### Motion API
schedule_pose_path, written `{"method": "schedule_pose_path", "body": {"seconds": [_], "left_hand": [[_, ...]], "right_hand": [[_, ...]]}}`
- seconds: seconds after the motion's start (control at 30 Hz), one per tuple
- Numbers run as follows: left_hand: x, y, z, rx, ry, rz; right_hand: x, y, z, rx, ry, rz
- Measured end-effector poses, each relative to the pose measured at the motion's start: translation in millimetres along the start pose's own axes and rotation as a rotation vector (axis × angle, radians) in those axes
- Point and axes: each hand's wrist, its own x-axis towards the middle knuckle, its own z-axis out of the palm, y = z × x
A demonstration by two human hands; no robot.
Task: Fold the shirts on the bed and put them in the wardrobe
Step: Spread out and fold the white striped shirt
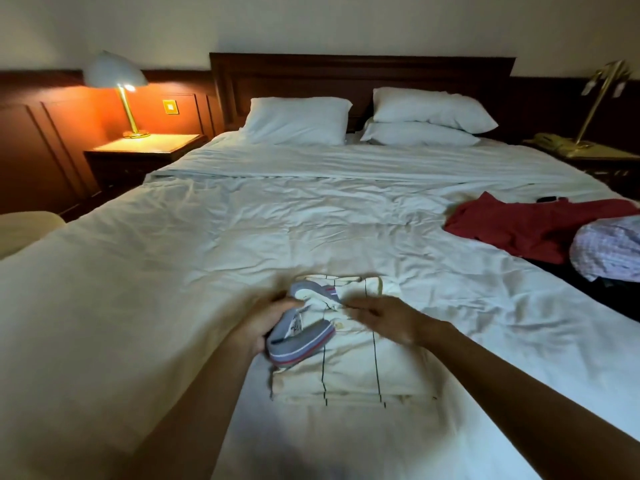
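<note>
A folded cream shirt [349,362] with thin dark stripes lies on the bed [263,216], directly under both hands. The left hand [265,323] curls round its grey collar [301,336] (a label [297,325] shows inside). The right hand [384,318] lies on the shirt just right of the collar, its fingers blurred; whether they pinch the cloth I cannot tell. Well beyond the right hand, a red shirt [526,226] and a checked shirt [609,249] lie unfolded.
</note>
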Motion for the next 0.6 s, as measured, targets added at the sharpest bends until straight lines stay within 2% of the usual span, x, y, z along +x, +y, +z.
{"method": "schedule_pose_path", "body": {"seconds": [0.07,0.13,0.23,0.33,0.4,0.47,0.5,0.6], "left_hand": [[4,3,-5,0.245,0.161,0.097],[12,4,-15,0.355,0.307,0.146],[14,9,-23,0.383,0.374,0.122],[1,16,-16,0.311,0.196,0.103],[-7,22,-11,0.368,-0.022,0.186],[0,25,-2,0.482,-0.224,0.200],[12,22,0,0.538,-0.263,0.191],[32,20,-12,0.657,-0.144,0.105]], "right_hand": [[6,4,-9,0.111,0.175,0.013],[20,11,-18,0.027,0.315,0.029],[42,21,-21,-0.120,0.275,0.155],[55,21,-21,-0.110,0.254,0.207],[60,17,-20,-0.034,0.213,0.260],[68,27,-25,-0.082,0.129,0.291],[71,33,-28,-0.128,0.090,0.303],[70,35,-34,-0.172,0.049,0.280]]}}
